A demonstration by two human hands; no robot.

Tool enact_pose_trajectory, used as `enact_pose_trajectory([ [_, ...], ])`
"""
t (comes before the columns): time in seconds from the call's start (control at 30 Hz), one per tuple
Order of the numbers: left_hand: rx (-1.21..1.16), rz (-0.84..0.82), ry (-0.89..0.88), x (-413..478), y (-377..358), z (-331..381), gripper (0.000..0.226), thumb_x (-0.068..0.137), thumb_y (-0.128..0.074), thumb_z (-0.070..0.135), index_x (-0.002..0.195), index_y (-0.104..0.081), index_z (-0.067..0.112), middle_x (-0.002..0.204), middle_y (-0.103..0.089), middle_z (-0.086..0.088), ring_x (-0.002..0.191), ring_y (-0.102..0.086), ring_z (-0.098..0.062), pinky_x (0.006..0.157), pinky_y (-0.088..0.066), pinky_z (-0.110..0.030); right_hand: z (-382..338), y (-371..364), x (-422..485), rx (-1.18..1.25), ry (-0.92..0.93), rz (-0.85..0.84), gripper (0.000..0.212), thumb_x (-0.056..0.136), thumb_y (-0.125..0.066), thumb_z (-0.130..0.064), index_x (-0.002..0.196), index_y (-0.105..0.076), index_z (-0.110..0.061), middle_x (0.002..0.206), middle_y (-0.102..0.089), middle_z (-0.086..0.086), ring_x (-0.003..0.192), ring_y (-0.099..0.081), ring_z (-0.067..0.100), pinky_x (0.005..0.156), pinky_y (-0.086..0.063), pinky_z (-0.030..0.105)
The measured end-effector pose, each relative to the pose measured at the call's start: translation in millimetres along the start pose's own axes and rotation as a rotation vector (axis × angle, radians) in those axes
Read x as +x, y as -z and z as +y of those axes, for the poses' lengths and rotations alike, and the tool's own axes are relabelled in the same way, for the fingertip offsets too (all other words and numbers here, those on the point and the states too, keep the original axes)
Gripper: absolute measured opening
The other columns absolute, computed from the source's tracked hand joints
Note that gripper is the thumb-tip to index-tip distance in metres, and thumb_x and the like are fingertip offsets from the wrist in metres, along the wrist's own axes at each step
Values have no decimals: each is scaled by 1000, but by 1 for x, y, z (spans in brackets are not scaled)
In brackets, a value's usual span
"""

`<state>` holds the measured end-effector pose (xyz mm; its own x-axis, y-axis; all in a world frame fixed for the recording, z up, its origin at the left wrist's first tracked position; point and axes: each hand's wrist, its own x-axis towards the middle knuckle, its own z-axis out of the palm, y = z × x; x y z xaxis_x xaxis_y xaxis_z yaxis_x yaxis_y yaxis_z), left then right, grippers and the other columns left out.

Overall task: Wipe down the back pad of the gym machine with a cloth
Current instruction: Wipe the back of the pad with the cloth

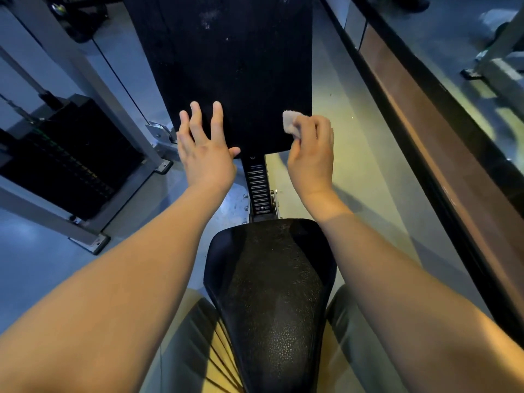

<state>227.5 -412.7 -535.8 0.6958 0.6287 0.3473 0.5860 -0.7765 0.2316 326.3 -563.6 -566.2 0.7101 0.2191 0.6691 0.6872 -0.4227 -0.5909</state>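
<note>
The black back pad [226, 66] of the gym machine fills the upper middle, with pale specks near its top. My left hand [205, 148] is over the pad's lower left corner, fingers spread, holding nothing. My right hand [312, 151] is at the pad's lower right corner, closed around a small pale cloth [290, 123] whose end sticks out above the fingers against the pad's edge. Whether either hand presses on the pad I cannot tell.
A black textured seat [269, 293] lies below, joined to the pad by a notched adjustment post [258, 188]. A weight stack [65, 157] in a grey frame [93, 80] stands at the left. A dark rail with glass [425, 123] runs along the right.
</note>
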Motion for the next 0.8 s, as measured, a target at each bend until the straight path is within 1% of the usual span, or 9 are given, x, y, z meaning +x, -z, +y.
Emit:
enact_pose_trajectory([
  [0.1, 4, -2, 1, -1, 0, 2, 85, 99, -63, 30, 161, -4, 30, 168, 7, -13, 154, 7, -37, 122, -3, -55, -4, -15, -28, -29, 135, -171, 36, 85, -48, 4, 114, -64, -9, 108, -55, 11, 95, -51, 28, 79, -32, 20],
  [0.2, -9, 0, 9, -1, 2, 2, 85, 99, -63, 30, 160, -5, 30, 168, 6, -13, 154, 7, -36, 123, -3, -55, 12, -12, -42, -55, 177, -388, 29, 87, -57, 6, 111, -65, -7, 108, -55, 12, 96, -56, 30, 76, -51, 36],
  [0.27, -8, -1, 4, -1, 3, 1, 85, 98, -63, 31, 161, -6, 30, 168, 5, -13, 154, 6, -36, 123, -4, -54, 22, 0, -35, -7, 56, -272, 24, 89, -59, 7, 110, -63, -4, 111, -53, 13, 96, -56, 26, 81, -53, 34],
  [0.37, 11, -9, -1, -1, 2, 1, 84, 99, -63, 32, 161, -5, 29, 168, 5, -13, 154, 6, -37, 123, -5, -55, 24, 16, -17, 52, -152, -41, 22, 93, -55, 7, 113, -59, 0, 118, -50, 17, 98, -44, 8, 88, -35, 3],
  [0.43, 26, -9, 0, -1, 2, 1, 85, 99, -63, 34, 161, -5, 29, 168, 5, -13, 154, 5, -38, 123, -7, -55, 16, 12, -14, 70, -226, 11, 21, 93, -54, 8, 112, -57, 2, 118, -49, 17, 93, -37, 1, 84, -30, -3],
  [0.53, 36, -12, -9, 0, 4, -1, 85, 98, -63, 37, 160, -6, 31, 168, 3, -13, 154, 3, -37, 123, -9, -56, -2, -7, -34, 81, -234, -98, 15, 95, -52, 6, 106, -56, -2, 111, -50, 10, 87, -38, 1, 79, -37, 6],
  [0.63, 43, -37, -22, 0, 8, -4, 84, 99, -60, 43, 160, -5, 32, 168, 3, -12, 154, 2, -37, 122, -10, -56, -15, -24, -64, 76, 0, -460, 16, 98, -53, -1, 111, -60, -6, 108, -56, 9, 94, -52, 17, 83, -49, 34],
  [0.67, 46, -47, -34, 1, 10, -6, 84, 98, -60, 45, 160, -4, 32, 168, 3, -12, 154, 2, -37, 122, -11, -56, -17, -27, -67, 71, 10, -473, 18, 98, -55, -3, 115, -61, -7, 111, -58, 10, 98, -56, 23, 84, -50, 37],
  [0.8, 68, -80, -88, 2, 22, -17, 85, 97, -63, 42, 160, -6, 36, 168, -1, -10, 153, -2, -35, 120, -16, -55, -35, -14, -36, 43, -88, -213, 16, 100, -51, -14, 113, -61, -13, 109, -64, 2, 103, -49, 23, 80, -34, 26],
])
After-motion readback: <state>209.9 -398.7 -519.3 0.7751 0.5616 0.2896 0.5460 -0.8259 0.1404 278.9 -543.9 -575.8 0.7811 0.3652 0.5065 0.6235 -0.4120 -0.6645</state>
